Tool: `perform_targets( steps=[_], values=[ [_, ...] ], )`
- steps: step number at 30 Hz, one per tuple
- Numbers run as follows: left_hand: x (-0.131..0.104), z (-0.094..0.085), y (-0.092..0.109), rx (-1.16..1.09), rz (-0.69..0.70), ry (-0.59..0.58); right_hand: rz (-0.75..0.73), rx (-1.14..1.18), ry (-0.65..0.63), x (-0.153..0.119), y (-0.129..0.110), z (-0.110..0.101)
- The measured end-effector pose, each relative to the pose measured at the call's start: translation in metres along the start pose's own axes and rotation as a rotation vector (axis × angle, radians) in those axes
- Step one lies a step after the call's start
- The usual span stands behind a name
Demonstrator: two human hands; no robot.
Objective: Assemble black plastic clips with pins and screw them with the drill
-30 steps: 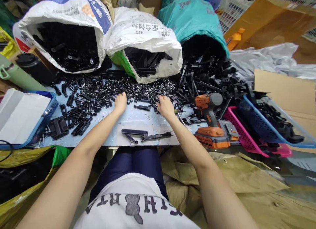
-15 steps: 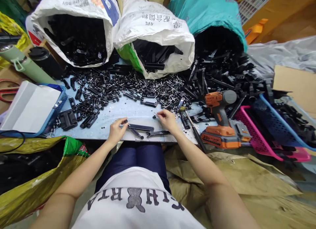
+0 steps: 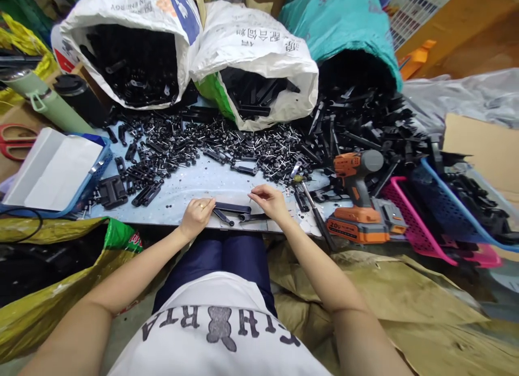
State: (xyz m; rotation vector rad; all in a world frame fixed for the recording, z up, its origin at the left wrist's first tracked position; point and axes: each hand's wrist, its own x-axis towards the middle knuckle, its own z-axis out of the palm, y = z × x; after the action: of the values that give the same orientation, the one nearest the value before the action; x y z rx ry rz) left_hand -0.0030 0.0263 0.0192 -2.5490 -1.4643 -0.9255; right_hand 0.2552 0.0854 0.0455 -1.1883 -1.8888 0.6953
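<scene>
My left hand (image 3: 197,216) is closed at the left end of a long flat black bar (image 3: 232,208), its fingers wrapped round that end. Below the bar, a short black piece (image 3: 223,217) with a round end lies on the table's front edge, and another dark part (image 3: 253,217) rests to its right. My right hand (image 3: 269,202) is just right of the bar, thumb and forefinger pinched on a thin, small thing like a screw, too small to make out surely. Behind both hands spreads a heap of small black parts and screws (image 3: 239,140).
An orange cordless drill (image 3: 359,200) stands right of my right hand, beside a long-handled tool (image 3: 316,211). Pink (image 3: 425,230) and blue (image 3: 454,203) baskets are further right. Open sacks (image 3: 255,40) of black parts line the back. A blue basket (image 3: 99,173) is at left.
My left hand has closed over the bar's left end, where it earlier pinched a small dark piece. My right hand has moved slightly left, towards the bar's right end.
</scene>
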Motion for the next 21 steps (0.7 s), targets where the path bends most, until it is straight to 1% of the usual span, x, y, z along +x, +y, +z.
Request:
perform_targets(
  steps=[1,3,6,8,9,10,12,14,16,18,19,21],
  values=[
    [0.000,0.000,0.000,0.004,0.002,0.008,-0.007,0.054,0.024,-0.004,-0.005,0.000],
    [0.000,-0.001,0.001,0.011,-0.004,0.012,-0.048,0.073,0.032,-0.013,-0.015,-0.002],
    [0.002,-0.005,0.007,0.035,-0.034,0.009,-0.139,-0.023,0.038,-0.022,-0.023,-0.006],
    [0.006,-0.007,0.015,0.052,-0.048,0.005,-0.214,-0.108,0.036,-0.028,-0.021,-0.006],
    [0.010,-0.007,0.020,0.052,-0.034,-0.018,-0.257,-0.153,0.023,-0.032,-0.018,-0.005],
    [0.014,-0.007,0.026,0.043,-0.003,-0.059,-0.300,-0.197,0.002,-0.036,-0.015,-0.004],
    [0.025,-0.004,0.039,0.013,0.078,-0.189,-0.357,-0.276,-0.057,-0.044,-0.007,-0.003],
    [0.036,0.001,0.049,-0.008,0.134,-0.334,-0.372,-0.339,-0.131,-0.051,0.001,-0.004],
    [0.044,0.007,0.056,-0.015,0.150,-0.445,-0.360,-0.390,-0.225,-0.055,0.007,-0.008],
    [0.049,0.012,0.059,-0.014,0.144,-0.493,-0.366,-0.470,-0.332,-0.054,0.013,-0.014],
    [0.050,0.013,0.060,-0.011,0.138,-0.494,-0.374,-0.526,-0.378,-0.052,0.015,-0.016],
    [0.051,0.014,0.057,0.006,0.136,-0.473,-0.375,-0.656,-0.418,-0.046,0.017,-0.021]
  ],
)
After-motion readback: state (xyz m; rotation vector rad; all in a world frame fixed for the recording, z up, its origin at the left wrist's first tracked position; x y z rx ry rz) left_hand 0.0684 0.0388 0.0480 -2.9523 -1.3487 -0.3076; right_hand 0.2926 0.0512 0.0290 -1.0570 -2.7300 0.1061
